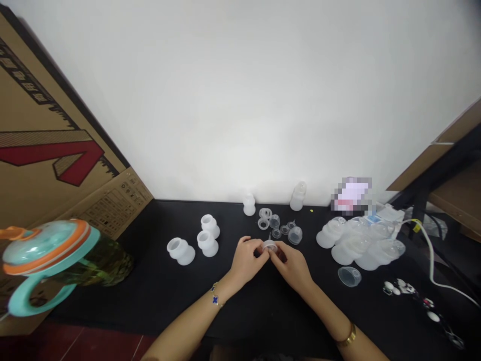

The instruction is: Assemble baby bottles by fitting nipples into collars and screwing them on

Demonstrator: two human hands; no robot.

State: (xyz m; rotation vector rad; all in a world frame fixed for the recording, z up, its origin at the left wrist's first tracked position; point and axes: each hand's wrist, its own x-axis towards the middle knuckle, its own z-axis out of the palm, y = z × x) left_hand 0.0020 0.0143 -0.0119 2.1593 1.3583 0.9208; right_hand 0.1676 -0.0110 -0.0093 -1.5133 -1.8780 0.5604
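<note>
Between my left hand [246,259] and my right hand [293,266] is a baby bottle nipple [269,244] seated in a white ring, its tip pointing up. Fingers and thumbs of both hands are closed on its rim. Just beyond lie loose bottle parts: collar rings [263,223], clear nipples [284,229] and a clear dome cap [295,235]. To the left stand three open white bottle bodies [208,244]. Near the wall are another white bottle body [249,205] and a capped bottle [298,196].
Capped bottles [351,245] cluster at the right, with a clear cap [349,276] before them. A beaded strand [426,303] and a white cable [432,265] lie farther right. A large teal-lidded jug [52,255] and a cardboard box [45,130] stand left; a white wall [240,100] rises behind.
</note>
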